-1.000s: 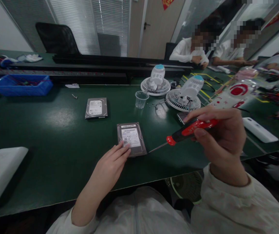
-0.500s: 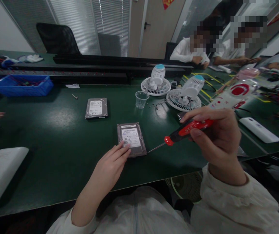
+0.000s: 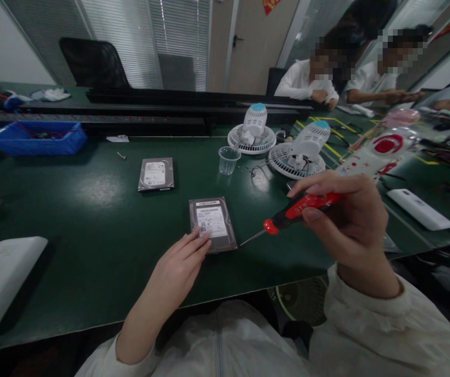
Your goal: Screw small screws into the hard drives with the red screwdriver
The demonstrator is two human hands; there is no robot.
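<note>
A hard drive (image 3: 217, 238) with a white label lies on the green table in front of me. My left hand (image 3: 178, 267) rests on its near left part, fingers stretched flat over the label's lower corner; the thumb is hidden. In my right hand (image 3: 342, 214) is a red and black screwdriver (image 3: 287, 213), fingers wrapped round its handle. The thin shaft slants down left, its tip by the drive's near right corner; whether it touches cannot be made out. A second hard drive (image 3: 156, 174) lies farther back to the left.
Behind the drives stand a clear plastic cup (image 3: 228, 161) and two white fan units (image 3: 254, 131). A blue bin (image 3: 40, 139) sits at the far left, a white case (image 3: 7, 283) near left, a white power bank (image 3: 419, 209) right. People sit at the back right.
The screwdriver and my right hand have shifted very slightly, the tip a little to the right. Another person's hand at the left edge has gone out of view. My left hand stays put.
</note>
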